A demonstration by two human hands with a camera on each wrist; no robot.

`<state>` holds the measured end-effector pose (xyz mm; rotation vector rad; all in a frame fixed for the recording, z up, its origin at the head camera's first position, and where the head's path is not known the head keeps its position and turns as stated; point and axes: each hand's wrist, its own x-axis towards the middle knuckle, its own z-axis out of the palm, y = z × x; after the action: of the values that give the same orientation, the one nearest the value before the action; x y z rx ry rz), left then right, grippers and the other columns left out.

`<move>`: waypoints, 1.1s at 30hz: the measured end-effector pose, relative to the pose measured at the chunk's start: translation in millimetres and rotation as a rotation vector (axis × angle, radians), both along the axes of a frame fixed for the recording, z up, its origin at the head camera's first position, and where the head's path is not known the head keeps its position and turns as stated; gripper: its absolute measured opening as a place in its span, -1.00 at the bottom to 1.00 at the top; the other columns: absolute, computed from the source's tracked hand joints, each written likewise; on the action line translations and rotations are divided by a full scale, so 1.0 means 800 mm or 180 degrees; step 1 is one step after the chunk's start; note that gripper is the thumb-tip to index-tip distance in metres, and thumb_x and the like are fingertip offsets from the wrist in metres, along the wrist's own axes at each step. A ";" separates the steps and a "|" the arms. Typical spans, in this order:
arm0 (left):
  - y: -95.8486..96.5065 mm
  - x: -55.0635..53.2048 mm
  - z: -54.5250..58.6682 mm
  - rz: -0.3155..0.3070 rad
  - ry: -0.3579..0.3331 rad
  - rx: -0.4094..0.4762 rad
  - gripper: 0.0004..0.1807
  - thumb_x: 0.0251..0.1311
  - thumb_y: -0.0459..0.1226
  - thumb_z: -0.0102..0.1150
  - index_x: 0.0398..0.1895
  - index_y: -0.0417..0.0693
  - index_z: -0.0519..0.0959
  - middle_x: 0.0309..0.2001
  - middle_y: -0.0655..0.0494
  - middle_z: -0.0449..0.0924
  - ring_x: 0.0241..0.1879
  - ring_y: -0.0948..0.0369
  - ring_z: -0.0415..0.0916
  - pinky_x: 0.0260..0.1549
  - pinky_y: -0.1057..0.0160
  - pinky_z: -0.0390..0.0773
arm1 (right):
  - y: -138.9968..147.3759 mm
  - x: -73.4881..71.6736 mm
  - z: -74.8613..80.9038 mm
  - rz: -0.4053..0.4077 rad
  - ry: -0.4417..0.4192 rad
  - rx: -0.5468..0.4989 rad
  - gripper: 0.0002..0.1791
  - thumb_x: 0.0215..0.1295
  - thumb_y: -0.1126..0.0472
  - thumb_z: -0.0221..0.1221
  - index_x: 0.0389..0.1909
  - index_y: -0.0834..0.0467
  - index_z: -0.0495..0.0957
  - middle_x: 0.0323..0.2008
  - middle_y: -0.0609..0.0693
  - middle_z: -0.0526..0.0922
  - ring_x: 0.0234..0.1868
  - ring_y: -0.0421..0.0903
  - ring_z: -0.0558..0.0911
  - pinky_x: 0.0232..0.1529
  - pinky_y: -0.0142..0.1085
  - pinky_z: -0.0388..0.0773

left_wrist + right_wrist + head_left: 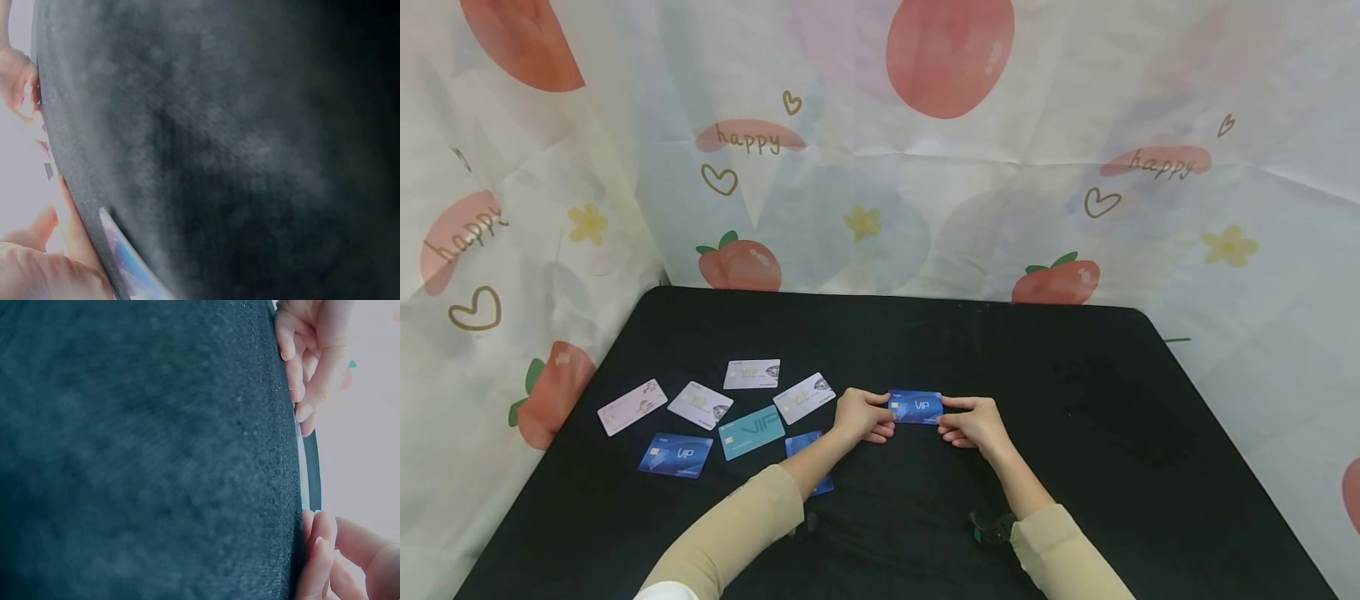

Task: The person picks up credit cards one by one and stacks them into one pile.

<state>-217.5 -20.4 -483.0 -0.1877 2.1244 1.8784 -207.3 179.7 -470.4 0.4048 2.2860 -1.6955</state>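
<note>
The grip of the left hand pinches the left edge of the blue VIP card; the grip of the right hand pinches its right edge. The card is positioned between both hands at the black tabletop, right of scattered pale cards, a teal card and two further blue cards. The left forearm partly covers one of these

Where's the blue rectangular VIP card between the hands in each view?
Head: blue rectangular VIP card, just right of centre, below mid-height.
Left wrist: apparently a washed-out edge, far left, around mid-height.
Right wrist: thin pale edge, right of centre, around mid-height.
Shared landmark: right hand.
</note>
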 end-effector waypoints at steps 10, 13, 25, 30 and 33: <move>0.000 0.002 0.002 0.0045 -0.0060 0.0120 -0.54 -0.03 -0.50 0.26 0.04 -0.22 0.53 -0.60 -0.14 0.62 -0.76 0.26 0.53 -0.74 0.27 0.58 | -0.002 0.000 -0.004 -0.0073 0.0073 -0.0011 -0.51 0.03 0.42 0.26 0.06 0.27 0.46 -0.64 0.08 0.63 -0.70 -0.17 0.61 -0.68 -0.42 0.55; -0.001 0.001 0.002 0.0036 -0.0100 0.0168 -0.51 -0.03 -0.51 0.24 0.07 -0.23 0.51 -0.61 -0.13 0.62 -0.75 0.25 0.54 -0.74 0.27 0.59 | -0.002 0.000 -0.005 -0.0082 0.0057 -0.0010 -0.51 0.04 0.41 0.26 0.06 0.26 0.46 -0.63 0.09 0.63 -0.68 -0.15 0.62 -0.67 -0.42 0.56; -0.011 0.002 0.013 -0.0027 -0.0429 0.0457 -0.53 0.07 -0.49 0.15 0.13 -0.27 0.44 -0.60 -0.05 0.61 -0.68 0.24 0.56 -0.63 0.23 0.63 | 0.001 0.000 -0.001 -0.0105 -0.0076 -0.0196 -0.50 0.07 0.39 0.24 0.09 0.27 0.42 -0.61 0.07 0.64 -0.65 -0.15 0.63 -0.63 -0.38 0.59; -0.024 0.002 0.020 -0.0120 -0.0687 0.0596 -0.51 0.12 -0.40 0.14 0.17 -0.27 0.38 -0.50 -0.04 0.64 -0.55 0.17 0.62 -0.47 0.17 0.65 | 0.006 0.002 0.004 -0.0115 -0.0138 -0.0322 -0.51 0.11 0.36 0.22 0.11 0.30 0.40 -0.55 0.08 0.66 -0.60 -0.12 0.65 -0.57 -0.34 0.62; -0.034 0.003 0.024 -0.0148 -0.0778 0.0635 -0.50 0.13 -0.36 0.16 0.18 -0.23 0.39 -0.43 -0.05 0.66 -0.45 0.11 0.65 -0.41 0.14 0.65 | 0.009 0.003 0.007 -0.0119 -0.0142 -0.0370 -0.52 0.14 0.35 0.20 0.12 0.30 0.39 -0.49 0.09 0.68 -0.56 -0.11 0.66 -0.52 -0.30 0.63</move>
<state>-215.5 -47.8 -464.1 -0.3040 1.7567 1.9168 -204.5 186.6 -464.9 0.4581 2.1491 -1.8079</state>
